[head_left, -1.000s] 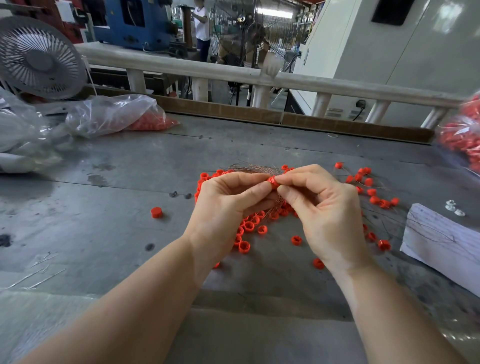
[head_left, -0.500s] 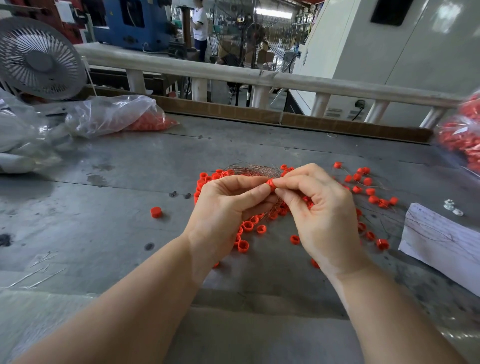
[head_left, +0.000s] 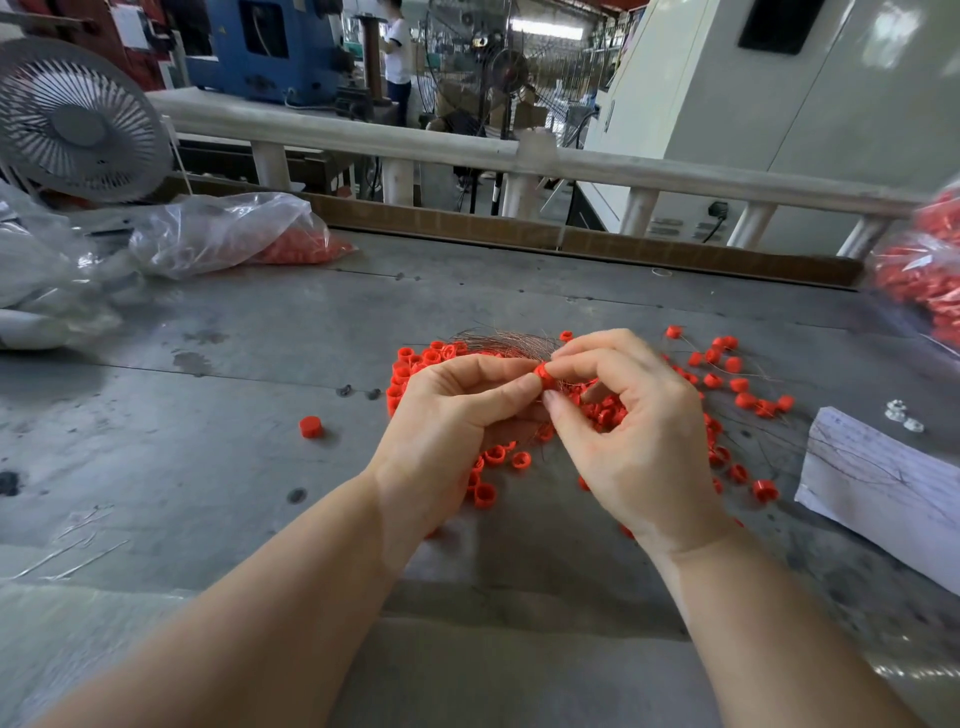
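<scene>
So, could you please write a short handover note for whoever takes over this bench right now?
Left hand: pinches one red cap between thumb and forefinger.
Right hand: pinches the same cap from the other side; I cannot tell whether a wire is in it.
Wires: bundle on the table just beyond the hands.
Loose caps: heaped under the hands; a stray cap lies to the left.
Done, apparently: wired caps spread to the right.
Left: probably the loose heap; more caps in the bag far left.
</scene>
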